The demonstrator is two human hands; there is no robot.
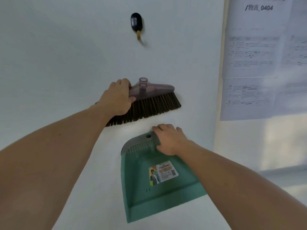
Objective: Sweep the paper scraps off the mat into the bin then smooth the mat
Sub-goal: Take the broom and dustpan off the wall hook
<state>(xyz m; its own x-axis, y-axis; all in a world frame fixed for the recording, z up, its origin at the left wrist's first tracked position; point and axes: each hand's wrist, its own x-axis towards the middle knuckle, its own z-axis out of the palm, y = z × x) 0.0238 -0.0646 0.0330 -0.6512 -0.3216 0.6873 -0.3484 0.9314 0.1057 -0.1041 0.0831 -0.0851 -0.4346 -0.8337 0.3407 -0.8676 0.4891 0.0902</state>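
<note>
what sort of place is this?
Probably an office or lab workroom: printed sheets posted up, a wall hook, and a broom head and green dustpan against a plain white surface.

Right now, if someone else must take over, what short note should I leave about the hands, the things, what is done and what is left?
Left hand grips the left end of the handleless broom head.
Right hand grips the grey top rim of the green dustpan.
Both tools lie apart against a white surface, below a dark hook.
Mat, paper scraps and bin are not in view.
Done: tools in hand.
Left: sweeping, binning, smoothing the mat.
</note>
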